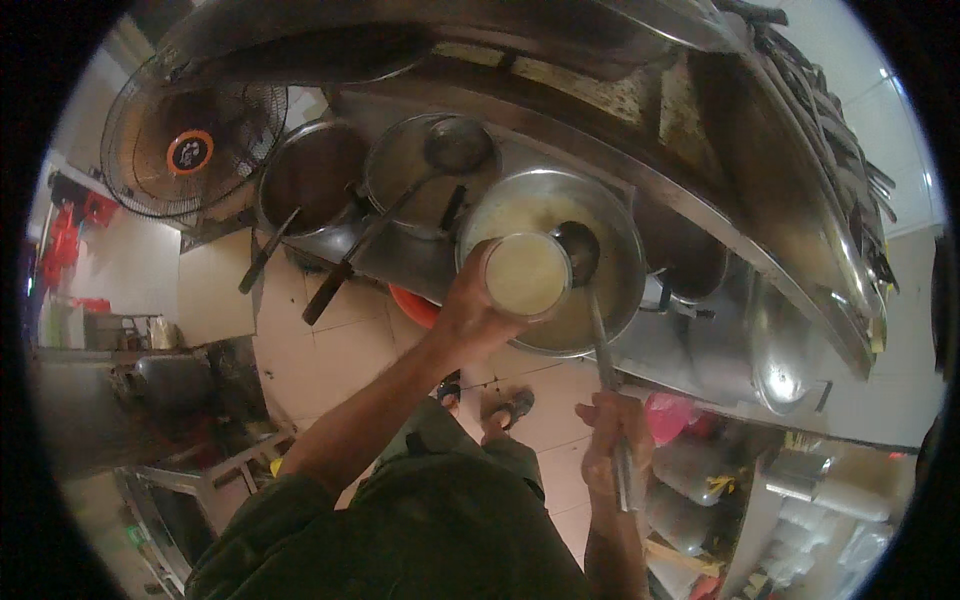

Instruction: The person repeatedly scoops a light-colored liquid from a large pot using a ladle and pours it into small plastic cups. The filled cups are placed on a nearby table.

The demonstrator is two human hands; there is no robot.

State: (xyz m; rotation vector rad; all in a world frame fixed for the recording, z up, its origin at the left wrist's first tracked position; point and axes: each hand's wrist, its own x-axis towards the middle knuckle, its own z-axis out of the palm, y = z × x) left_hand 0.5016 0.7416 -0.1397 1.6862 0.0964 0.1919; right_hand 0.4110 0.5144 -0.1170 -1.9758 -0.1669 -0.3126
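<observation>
My left hand (480, 300) grips a round clear container (527, 274) that holds a pale yellowish liquid, over the near side of a large metal pot (634, 300). My right hand (616, 442) is closed around the long metal handle of a ladle (576, 251). The ladle's dark bowl is just right of the container, inside the pot's outline; whether it touches the liquid I cannot tell. Pale cloudy liquid with a lighter patch at the far side lies in the pot (517, 214).
Left of the large pot stand a pan with a long-handled ladle (457, 146) and a dark-filled pot (315, 180); their handles jut toward me. A caged fan (191, 150) is at far left. Another pot (686, 255) sits right, beneath a metal hood (750, 187). Shelves hold plastic-wrapped goods (810, 525).
</observation>
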